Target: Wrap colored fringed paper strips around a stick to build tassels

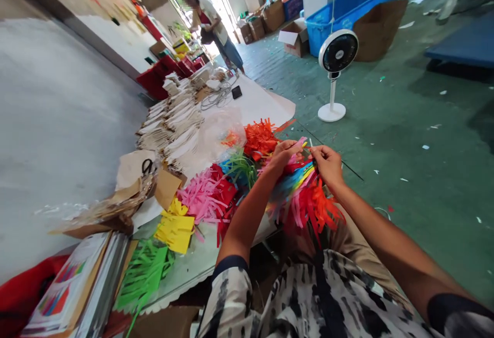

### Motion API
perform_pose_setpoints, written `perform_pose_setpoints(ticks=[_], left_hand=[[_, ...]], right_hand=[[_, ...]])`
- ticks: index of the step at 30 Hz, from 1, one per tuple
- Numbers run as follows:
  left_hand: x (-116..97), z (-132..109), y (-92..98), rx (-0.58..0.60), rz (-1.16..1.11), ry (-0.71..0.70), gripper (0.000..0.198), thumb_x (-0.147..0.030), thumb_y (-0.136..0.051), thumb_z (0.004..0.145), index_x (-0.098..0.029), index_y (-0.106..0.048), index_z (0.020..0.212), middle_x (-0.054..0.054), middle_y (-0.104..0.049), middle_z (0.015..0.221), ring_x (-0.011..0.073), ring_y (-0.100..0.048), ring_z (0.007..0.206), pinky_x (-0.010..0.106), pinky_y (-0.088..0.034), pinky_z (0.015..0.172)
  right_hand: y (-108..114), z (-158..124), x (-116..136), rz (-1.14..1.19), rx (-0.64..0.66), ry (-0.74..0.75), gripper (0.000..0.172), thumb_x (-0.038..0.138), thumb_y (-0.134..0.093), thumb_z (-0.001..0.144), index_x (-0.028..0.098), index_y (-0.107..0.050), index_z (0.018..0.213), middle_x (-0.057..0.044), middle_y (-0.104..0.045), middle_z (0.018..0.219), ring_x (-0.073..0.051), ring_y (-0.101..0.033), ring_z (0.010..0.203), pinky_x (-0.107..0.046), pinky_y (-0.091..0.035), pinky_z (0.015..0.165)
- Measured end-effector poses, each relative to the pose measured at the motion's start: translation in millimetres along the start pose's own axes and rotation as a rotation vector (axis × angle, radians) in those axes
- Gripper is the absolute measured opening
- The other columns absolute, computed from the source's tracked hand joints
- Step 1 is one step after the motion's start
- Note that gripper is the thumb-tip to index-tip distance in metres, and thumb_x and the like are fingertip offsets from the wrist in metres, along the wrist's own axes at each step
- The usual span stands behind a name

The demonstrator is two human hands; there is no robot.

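The left hand closes its fingers narrowly on a pink paper strip, while the right hand pinches a slim black rod, with a bunch of multicoloured fringed paper strips hanging below them in front of the person's chest. The paper looks feather-light, limp and easily torn, so the uncut band near the rod seems the safest place to hold, not the fringes. Heaps of pink fringed paper and yellow fringed paper lie on the glass-topped desk nearby.
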State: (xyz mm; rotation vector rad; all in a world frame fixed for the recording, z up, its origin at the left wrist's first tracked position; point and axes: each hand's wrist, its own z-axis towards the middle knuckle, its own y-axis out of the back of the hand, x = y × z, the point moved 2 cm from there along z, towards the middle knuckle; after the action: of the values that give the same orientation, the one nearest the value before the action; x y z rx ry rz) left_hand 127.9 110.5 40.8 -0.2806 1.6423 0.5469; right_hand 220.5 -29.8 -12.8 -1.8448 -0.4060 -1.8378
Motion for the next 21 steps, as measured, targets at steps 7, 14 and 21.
perform_pose_setpoints(ticks=[7,14,21], left_hand=[[-8,-5,-7.7,-0.088,-0.265,0.160,0.042,-0.047,-0.096,0.077,-0.016,-0.068,0.080,-0.002,-0.067,0.073,0.0074,-0.059,0.064,0.022,-0.056,0.070],[-8,-5,-7.1,-0.061,-0.245,0.132,0.030,-0.038,-0.088,0.080,-0.017,-0.066,0.077,-0.001,-0.066,0.074,0.0081,-0.056,0.064,0.023,-0.050,0.066],[-10,-8,-9.3,-0.045,-0.015,0.000,0.024,-0.038,-0.080,0.089,-0.019,-0.067,0.081,-0.002,-0.064,0.075,0.0116,-0.055,0.071,0.026,-0.044,0.070]], right_hand=[[-1,-4,7,-0.031,0.049,0.125,0.044,0.068,-0.075,0.090,0.024,-0.075,0.083,-0.001,-0.072,0.073,-0.016,-0.056,0.065,-0.031,-0.044,0.066],[-3,-6,13,-0.073,0.106,0.173,0.044,0.065,-0.070,0.094,0.024,-0.071,0.078,0.000,-0.068,0.071,-0.015,-0.049,0.061,-0.031,-0.040,0.063],[-2,-3,10,-0.085,0.098,0.145,0.046,0.068,-0.070,0.094,0.024,-0.071,0.079,-0.001,-0.070,0.072,-0.016,-0.052,0.063,-0.031,-0.041,0.065]])
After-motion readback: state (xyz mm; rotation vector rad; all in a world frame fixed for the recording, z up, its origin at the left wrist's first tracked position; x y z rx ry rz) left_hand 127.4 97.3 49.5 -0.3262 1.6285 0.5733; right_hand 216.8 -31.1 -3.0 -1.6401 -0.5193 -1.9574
